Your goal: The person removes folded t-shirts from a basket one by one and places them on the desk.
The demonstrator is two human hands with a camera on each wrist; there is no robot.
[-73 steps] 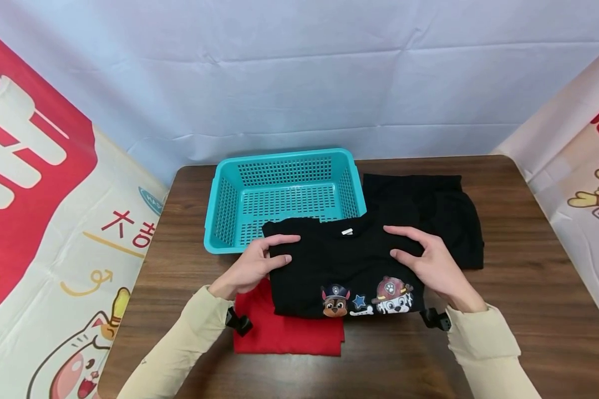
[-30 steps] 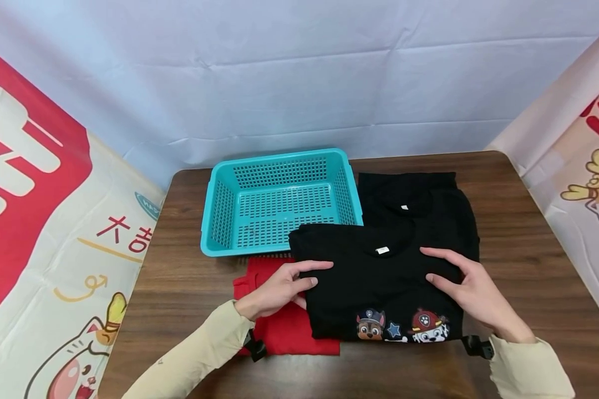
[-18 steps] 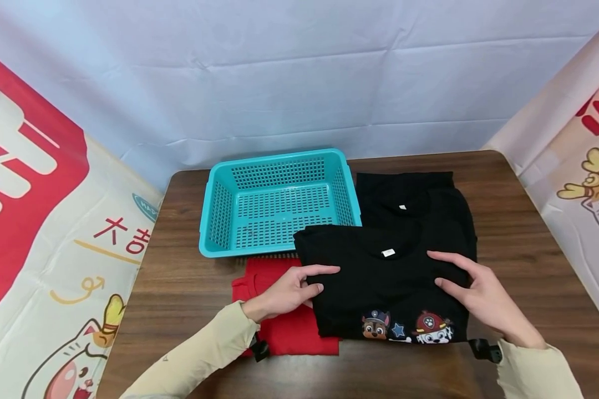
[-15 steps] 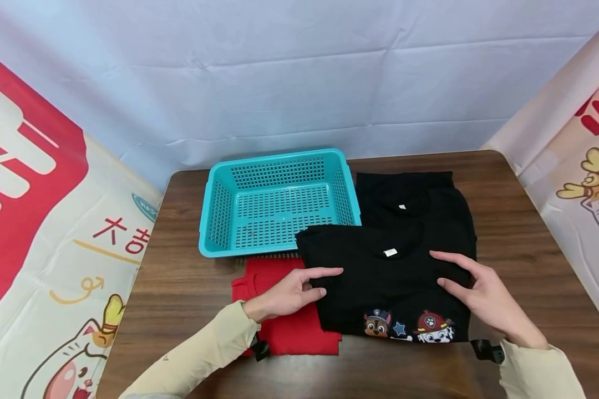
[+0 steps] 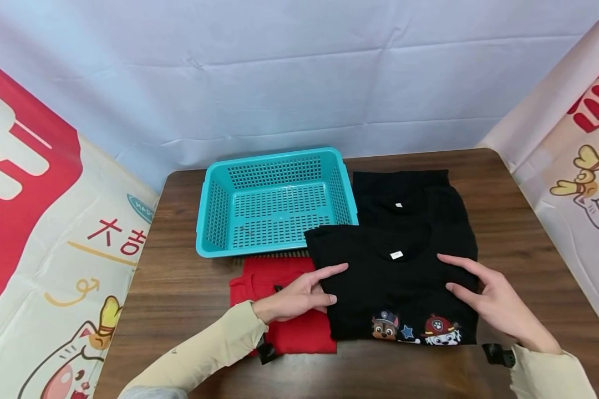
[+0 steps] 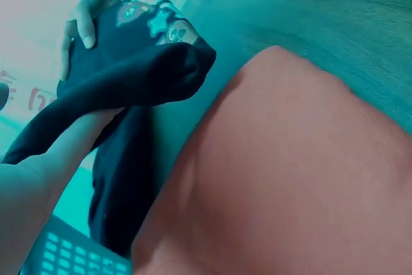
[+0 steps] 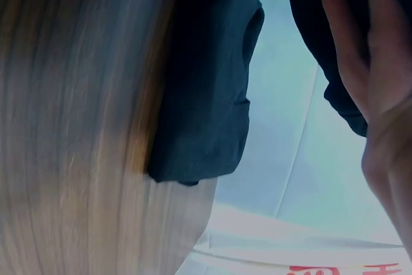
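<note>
A folded black T-shirt (image 5: 359, 285), printed with two cartoon dogs and a blue star, is gripped at both sides. My left hand (image 5: 297, 296) holds its left edge, thumb and index finger on top and other fingers underneath. On the opposite edge, my right hand (image 5: 496, 299) grips it the same way. In the left wrist view the T-shirt (image 6: 106, 56) hangs raised, its near edge sagging over the left hand (image 6: 38, 178). Behind it, another folded black T-shirt (image 5: 404, 185) lies on the table, partly covered in the head view. A folded red shirt (image 5: 304, 335) lies below the left hand.
A turquoise plastic basket (image 5: 202, 221) stands at the back left of the brown wooden table (image 5: 169, 299), with nothing inside. The held T-shirt overlaps its front right corner in the head view. Light curtains (image 5: 299, 83) hang behind and printed cloth (image 5: 105, 183) at the side.
Both hands have carried the printed black T-shirt to the right and nearer the front edge. More of the red shirt and the back T-shirt's neck label now show. The basket stays put.
</note>
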